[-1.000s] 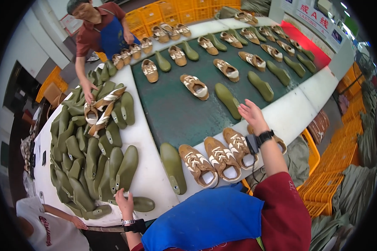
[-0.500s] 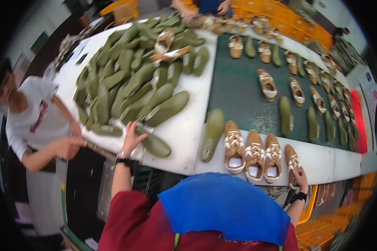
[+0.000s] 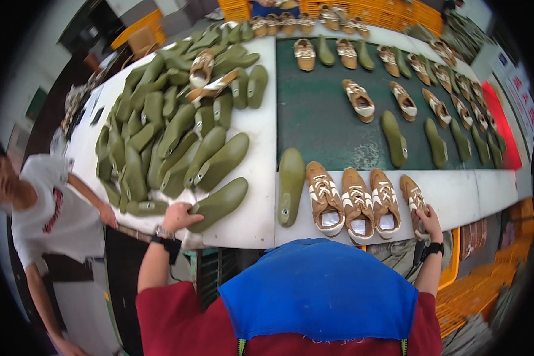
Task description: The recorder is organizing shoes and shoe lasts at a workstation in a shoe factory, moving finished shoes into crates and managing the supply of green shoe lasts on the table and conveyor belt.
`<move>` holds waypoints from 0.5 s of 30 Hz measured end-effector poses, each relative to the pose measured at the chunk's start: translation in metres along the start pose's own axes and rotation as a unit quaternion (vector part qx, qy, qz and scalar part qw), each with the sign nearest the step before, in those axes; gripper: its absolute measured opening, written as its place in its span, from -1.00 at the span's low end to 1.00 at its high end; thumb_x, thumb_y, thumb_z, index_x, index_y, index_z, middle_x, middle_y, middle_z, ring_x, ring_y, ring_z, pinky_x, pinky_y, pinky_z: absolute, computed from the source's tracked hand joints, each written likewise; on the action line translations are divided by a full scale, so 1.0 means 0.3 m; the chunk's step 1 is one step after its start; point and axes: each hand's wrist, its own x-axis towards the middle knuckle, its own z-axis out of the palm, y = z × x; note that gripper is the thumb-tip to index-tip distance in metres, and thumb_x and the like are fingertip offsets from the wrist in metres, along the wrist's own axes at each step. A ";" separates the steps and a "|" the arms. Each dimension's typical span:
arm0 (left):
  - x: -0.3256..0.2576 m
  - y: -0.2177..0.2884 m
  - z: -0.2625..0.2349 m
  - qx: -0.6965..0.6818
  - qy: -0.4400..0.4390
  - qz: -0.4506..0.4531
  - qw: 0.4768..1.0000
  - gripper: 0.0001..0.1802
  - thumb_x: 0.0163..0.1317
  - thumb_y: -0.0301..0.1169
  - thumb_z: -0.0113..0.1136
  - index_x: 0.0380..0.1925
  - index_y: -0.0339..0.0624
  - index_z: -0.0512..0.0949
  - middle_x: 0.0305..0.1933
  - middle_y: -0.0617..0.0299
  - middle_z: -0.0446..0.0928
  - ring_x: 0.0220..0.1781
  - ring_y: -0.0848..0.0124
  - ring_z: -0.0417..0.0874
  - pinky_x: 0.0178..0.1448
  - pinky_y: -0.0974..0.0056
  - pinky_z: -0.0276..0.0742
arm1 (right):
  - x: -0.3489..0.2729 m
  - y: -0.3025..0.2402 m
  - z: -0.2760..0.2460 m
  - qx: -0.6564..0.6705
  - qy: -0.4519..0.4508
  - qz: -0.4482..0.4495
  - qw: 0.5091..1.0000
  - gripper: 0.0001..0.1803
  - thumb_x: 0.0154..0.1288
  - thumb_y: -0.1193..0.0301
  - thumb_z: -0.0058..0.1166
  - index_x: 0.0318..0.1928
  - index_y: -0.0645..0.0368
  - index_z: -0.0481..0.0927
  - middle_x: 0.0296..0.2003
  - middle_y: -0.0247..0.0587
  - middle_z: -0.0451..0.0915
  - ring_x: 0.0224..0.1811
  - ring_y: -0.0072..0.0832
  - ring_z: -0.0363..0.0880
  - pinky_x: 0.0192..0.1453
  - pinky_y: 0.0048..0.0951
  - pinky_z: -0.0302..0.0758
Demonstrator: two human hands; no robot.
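Both hands (image 3: pixel 180 216) touch: sole (image 3: pixel 219 203), shoe (image 3: pixel 415 202).

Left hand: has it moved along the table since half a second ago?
Yes. The left hand has slid onto the heel of the nearest green sole at the white table edge, which it only reached toward earlier.

The right hand (image 3: pixel 428 221) covers the heel end of the brown shoe (image 3: pixel 413 202) at 4 o'clock; finger closure is indeterminate. At 12 o'clock, a person's torso (image 3: pixel 273 7) is cut off by the upper edge. Distant shoes (image 3: pixel 457 77) at 2 o'clock are too small to resolve.
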 end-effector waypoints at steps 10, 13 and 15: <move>0.439 0.460 -0.153 -0.591 -0.075 -0.027 0.802 -0.61 0.08 -0.17 0.22 -0.38 -0.37 0.58 -0.37 0.25 0.59 -0.35 0.56 0.54 -0.20 0.48 0.40 | -0.007 0.029 0.007 0.021 0.050 -0.007 0.999 -0.12 -0.04 0.08 0.25 0.18 0.42 0.24 0.03 0.15 0.44 0.08 -0.24 0.44 0.13 -0.41 0.35; 0.684 0.663 -0.240 -0.460 -0.026 0.005 0.887 -0.55 0.03 -0.10 0.21 -0.45 -0.40 0.59 -0.42 0.21 0.59 -0.40 0.50 0.56 -0.26 0.43 0.42 | -0.036 -0.012 0.010 0.008 0.052 -0.006 0.999 -0.13 -0.07 0.07 0.26 0.17 0.38 0.28 0.02 0.17 0.44 0.06 -0.20 0.46 0.11 -0.37 0.37; 0.879 0.757 -0.227 -0.399 -0.009 0.020 0.917 -0.51 0.00 -0.05 0.21 -0.50 -0.40 0.59 -0.47 0.18 0.60 -0.43 0.46 0.58 -0.30 0.40 0.44 | -0.034 0.002 0.020 -0.003 0.066 -0.002 0.998 -0.13 -0.07 0.07 0.26 0.17 0.36 0.28 0.01 0.17 0.44 0.06 -0.19 0.46 0.12 -0.36 0.37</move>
